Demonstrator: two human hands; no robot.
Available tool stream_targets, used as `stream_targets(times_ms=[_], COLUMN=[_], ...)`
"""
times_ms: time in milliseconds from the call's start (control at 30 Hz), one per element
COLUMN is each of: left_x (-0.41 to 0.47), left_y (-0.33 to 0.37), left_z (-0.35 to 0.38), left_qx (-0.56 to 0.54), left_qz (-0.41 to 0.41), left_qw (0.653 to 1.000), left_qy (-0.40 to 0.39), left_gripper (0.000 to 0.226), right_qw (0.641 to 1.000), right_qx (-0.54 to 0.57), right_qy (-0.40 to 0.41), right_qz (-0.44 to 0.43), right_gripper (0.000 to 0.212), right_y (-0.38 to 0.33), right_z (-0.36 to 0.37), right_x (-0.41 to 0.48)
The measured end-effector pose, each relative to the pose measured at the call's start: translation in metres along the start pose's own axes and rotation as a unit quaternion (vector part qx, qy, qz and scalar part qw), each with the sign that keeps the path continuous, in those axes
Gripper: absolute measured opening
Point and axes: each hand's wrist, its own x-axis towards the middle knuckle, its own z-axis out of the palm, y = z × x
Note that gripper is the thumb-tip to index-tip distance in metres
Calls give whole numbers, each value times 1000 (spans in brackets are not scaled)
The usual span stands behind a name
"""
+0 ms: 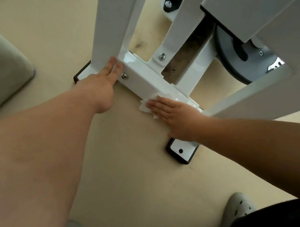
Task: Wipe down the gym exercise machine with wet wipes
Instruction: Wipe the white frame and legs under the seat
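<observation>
Gym, white exercise machine frame (146, 79), grey disc (230, 68), beige floor (137, 193)

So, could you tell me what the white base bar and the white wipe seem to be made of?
The white base bar looks like glossy painted metal: bright highlights, bolted joints. The crumpled white wipe under the right hand looks like thin paper or nonwoven cloth: soft folds.

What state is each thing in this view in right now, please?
Left hand: open, fingers straight against the upright post.
Right hand: flat, pressing on the wet wipe.
Wet wipe: crumpled, pinned against the base crossbar.
Base crossbar: glossy white, bolted in place.
Floor: smudged inside the frame.
</observation>
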Motion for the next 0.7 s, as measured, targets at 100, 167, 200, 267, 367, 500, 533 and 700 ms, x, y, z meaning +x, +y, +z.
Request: stream_targets(times_ms=[100, 167, 200, 267, 367, 500, 533, 700], left_x=[2, 2, 2, 1, -1, -4, -4, -1], left_y=[11, 12, 12, 11, 13, 17, 17, 12], left_z=[3, 4, 4, 2, -1, -1, -1, -2], left_qx=[4, 1, 0, 6, 17, 28, 27, 0], left_qz=[-12, -21, -22, -21, -24, -27, -27, -43], left_qw=[1000, 999, 999, 999, 999, 999, 999, 999], left_qy=[-18, -24, -25, -24, -20, -21, -19, 3], left_gripper=[96, 99, 99, 98, 95, 93, 93, 89], right_qw=[998, 996, 996, 997, 1000, 996, 996, 999], right_qx=[-6, -28, -38, -33, 18, 61, 64, 14], right_qy=[-59, -73, -67, -44, -19, -18, -29, -46], right_qz=[-33, -46, -51, -46, 8, 58, 49, -4], right_gripper=[99, 91, 89, 95, 103, 102, 103, 100], right_y=[-25, -34, -33, -25, -13, -29, -34, -30], right_z=[18, 22, 23, 24, 16, 14, 18, 24], right_x=[-55, -74, -77, -72, -47, -42, -50, -66])
